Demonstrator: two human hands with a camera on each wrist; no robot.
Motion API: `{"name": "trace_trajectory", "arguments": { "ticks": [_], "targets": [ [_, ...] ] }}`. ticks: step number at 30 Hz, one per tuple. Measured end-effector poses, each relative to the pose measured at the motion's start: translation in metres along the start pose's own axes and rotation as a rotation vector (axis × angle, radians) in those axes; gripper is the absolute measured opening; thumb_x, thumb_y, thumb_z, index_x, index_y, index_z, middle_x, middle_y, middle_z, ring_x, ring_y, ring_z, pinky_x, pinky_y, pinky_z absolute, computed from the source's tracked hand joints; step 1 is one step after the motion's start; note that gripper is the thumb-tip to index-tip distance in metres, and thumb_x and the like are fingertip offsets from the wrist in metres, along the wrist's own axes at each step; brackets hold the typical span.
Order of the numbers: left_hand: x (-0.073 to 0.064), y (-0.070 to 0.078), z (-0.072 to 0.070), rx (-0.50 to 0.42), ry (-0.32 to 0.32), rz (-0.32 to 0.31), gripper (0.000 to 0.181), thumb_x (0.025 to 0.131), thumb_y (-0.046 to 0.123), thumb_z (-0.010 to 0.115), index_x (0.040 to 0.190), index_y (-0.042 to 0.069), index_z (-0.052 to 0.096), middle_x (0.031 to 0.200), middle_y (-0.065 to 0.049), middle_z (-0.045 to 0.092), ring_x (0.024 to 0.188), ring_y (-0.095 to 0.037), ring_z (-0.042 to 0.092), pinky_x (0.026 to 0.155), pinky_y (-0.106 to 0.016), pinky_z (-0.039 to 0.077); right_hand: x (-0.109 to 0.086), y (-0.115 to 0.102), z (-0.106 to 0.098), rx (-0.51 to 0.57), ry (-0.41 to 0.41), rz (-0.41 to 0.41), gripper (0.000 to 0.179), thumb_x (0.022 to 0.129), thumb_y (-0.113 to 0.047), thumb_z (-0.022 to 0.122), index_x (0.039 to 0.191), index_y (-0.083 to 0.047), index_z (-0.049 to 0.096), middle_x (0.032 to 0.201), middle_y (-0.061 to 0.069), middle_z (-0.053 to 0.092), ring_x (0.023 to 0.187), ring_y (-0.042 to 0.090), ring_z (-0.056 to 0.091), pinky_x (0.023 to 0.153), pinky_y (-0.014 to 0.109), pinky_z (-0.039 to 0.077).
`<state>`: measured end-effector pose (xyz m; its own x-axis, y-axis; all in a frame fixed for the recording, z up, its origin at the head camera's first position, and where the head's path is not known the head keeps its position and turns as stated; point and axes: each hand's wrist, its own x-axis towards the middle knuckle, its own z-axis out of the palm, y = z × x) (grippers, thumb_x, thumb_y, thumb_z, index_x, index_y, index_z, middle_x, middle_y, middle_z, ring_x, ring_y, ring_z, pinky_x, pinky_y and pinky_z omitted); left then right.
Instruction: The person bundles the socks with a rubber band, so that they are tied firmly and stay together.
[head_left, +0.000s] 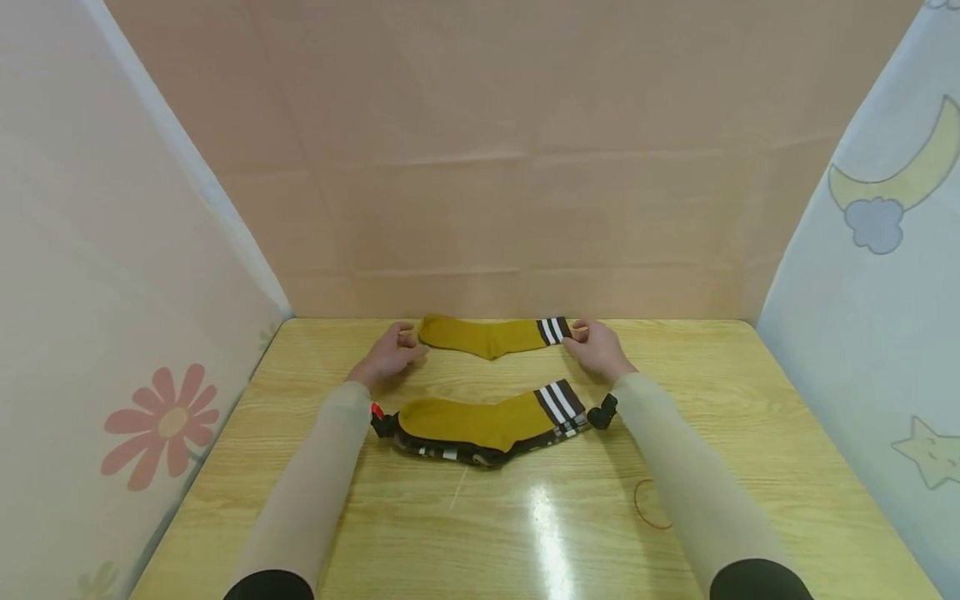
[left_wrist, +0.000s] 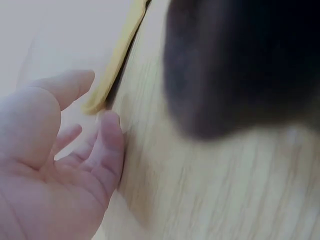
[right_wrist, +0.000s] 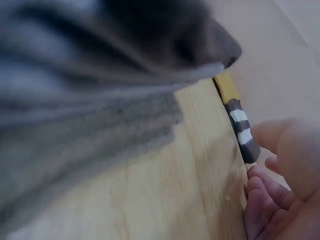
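A mustard sock [head_left: 487, 337] with a dark, white-striped cuff lies flat near the table's back edge. My left hand [head_left: 390, 352] is beside its toe end, thumb and fingers apart; in the left wrist view the sock's toe [left_wrist: 95, 106] lies just beyond the fingertips. At the other end, my right hand [head_left: 596, 346] is at the striped cuff [right_wrist: 243, 131], thumb against or very near it, fingers loosely bent. Closer to me lies another mustard sock [head_left: 480, 423] with a striped cuff, on top of a dark patterned sock [head_left: 480, 457].
A thin reddish loop [head_left: 651, 504] lies on the wooden table [head_left: 420, 533] by the right forearm. A brown panel [head_left: 517, 208] stands behind the table, with patterned walls at both sides. Dark blurred shapes cover part of each wrist view.
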<state>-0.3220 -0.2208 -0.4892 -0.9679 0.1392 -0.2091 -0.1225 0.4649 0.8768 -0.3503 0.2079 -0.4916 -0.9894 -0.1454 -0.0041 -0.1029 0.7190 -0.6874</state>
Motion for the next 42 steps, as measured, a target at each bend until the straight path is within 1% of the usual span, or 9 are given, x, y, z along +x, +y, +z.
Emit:
{"name": "trace_trajectory", "arguments": {
  "ticks": [9, 19, 27, 30, 33, 35, 37, 39, 42],
  "targets": [
    [0.004, -0.003, 0.003, -0.007, -0.007, -0.026, 0.07, 0.104, 0.032, 0.069, 0.16, 0.011, 0.033, 0.13, -0.013, 0.053, 0.088, -0.021, 0.063, 0.08, -0.031, 0.054, 0.006, -0.003, 0.003, -0.116, -0.056, 0.018, 0.066, 0.105, -0.038, 0.063, 0.159, -0.011, 0.038, 0.13, 0.027, 0.066, 0.117, 0.043, 0.063, 0.101, 0.06, 0.048],
    [0.006, 0.005, 0.004, 0.117, -0.058, -0.021, 0.077, 0.104, 0.039, 0.066, 0.166, 0.01, 0.029, 0.136, -0.014, 0.058, 0.094, -0.02, 0.059, 0.092, -0.037, 0.05, 0.009, -0.004, 0.001, -0.255, -0.092, -0.039, 0.07, 0.106, -0.037, 0.059, 0.164, -0.01, 0.031, 0.149, 0.03, 0.054, 0.131, 0.05, 0.056, 0.106, 0.066, 0.045],
    [0.015, 0.0, 0.004, 0.024, -0.073, -0.022, 0.067, 0.104, 0.037, 0.067, 0.158, 0.007, 0.042, 0.14, -0.019, 0.055, 0.076, -0.017, 0.058, 0.075, -0.03, 0.052, 0.012, -0.001, 0.0, -0.277, -0.122, -0.048, 0.07, 0.105, -0.038, 0.06, 0.164, -0.012, 0.034, 0.158, 0.027, 0.046, 0.137, 0.052, 0.051, 0.108, 0.068, 0.042],
    [0.015, 0.001, 0.004, 0.04, -0.051, -0.016, 0.062, 0.104, 0.038, 0.067, 0.153, 0.005, 0.048, 0.138, -0.019, 0.056, 0.077, -0.016, 0.058, 0.073, -0.028, 0.052, 0.011, -0.002, 0.0, -0.253, -0.124, -0.036, 0.069, 0.104, -0.041, 0.062, 0.162, -0.013, 0.038, 0.151, 0.028, 0.054, 0.132, 0.049, 0.056, 0.104, 0.066, 0.045],
    [0.013, 0.002, 0.004, 0.074, -0.032, -0.034, 0.057, 0.103, 0.041, 0.067, 0.145, 0.005, 0.053, 0.135, -0.017, 0.057, 0.085, -0.019, 0.06, 0.08, -0.032, 0.053, 0.01, -0.005, 0.0, -0.224, -0.136, -0.019, 0.059, 0.104, -0.044, 0.062, 0.153, -0.014, 0.048, 0.12, 0.025, 0.068, 0.101, 0.039, 0.065, 0.085, 0.054, 0.052],
    [0.013, 0.003, 0.005, 0.112, -0.018, -0.053, 0.053, 0.103, 0.045, 0.066, 0.139, 0.007, 0.057, 0.134, -0.016, 0.059, 0.094, -0.023, 0.061, 0.087, -0.037, 0.053, 0.009, -0.007, 0.0, -0.21, -0.145, -0.011, 0.05, 0.104, -0.043, 0.061, 0.143, -0.013, 0.052, 0.095, 0.018, 0.064, 0.079, 0.03, 0.057, 0.07, 0.044, 0.046],
    [0.013, 0.004, 0.005, 0.16, 0.001, -0.062, 0.049, 0.103, 0.048, 0.065, 0.131, 0.008, 0.061, 0.129, -0.014, 0.061, 0.098, -0.026, 0.06, 0.09, -0.04, 0.051, 0.009, -0.009, 0.0, -0.201, -0.149, -0.004, 0.044, 0.105, -0.041, 0.062, 0.137, -0.012, 0.052, 0.082, 0.013, 0.056, 0.068, 0.025, 0.047, 0.062, 0.039, 0.037],
    [0.014, 0.004, 0.005, 0.206, 0.022, -0.059, 0.044, 0.103, 0.048, 0.065, 0.123, 0.009, 0.064, 0.122, -0.013, 0.063, 0.098, -0.027, 0.058, 0.089, -0.04, 0.048, 0.01, -0.009, 0.001, -0.203, -0.139, -0.012, 0.045, 0.105, -0.039, 0.062, 0.139, -0.012, 0.05, 0.084, 0.014, 0.059, 0.069, 0.026, 0.049, 0.062, 0.04, 0.037],
    [0.014, 0.005, 0.006, 0.266, 0.048, -0.044, 0.035, 0.104, 0.044, 0.065, 0.112, 0.01, 0.065, 0.111, -0.01, 0.062, 0.094, -0.026, 0.054, 0.084, -0.038, 0.045, 0.012, -0.008, 0.003, -0.236, -0.12, -0.035, 0.048, 0.105, -0.039, 0.062, 0.144, -0.013, 0.049, 0.106, 0.019, 0.067, 0.083, 0.03, 0.057, 0.068, 0.043, 0.043]
  ]
}}
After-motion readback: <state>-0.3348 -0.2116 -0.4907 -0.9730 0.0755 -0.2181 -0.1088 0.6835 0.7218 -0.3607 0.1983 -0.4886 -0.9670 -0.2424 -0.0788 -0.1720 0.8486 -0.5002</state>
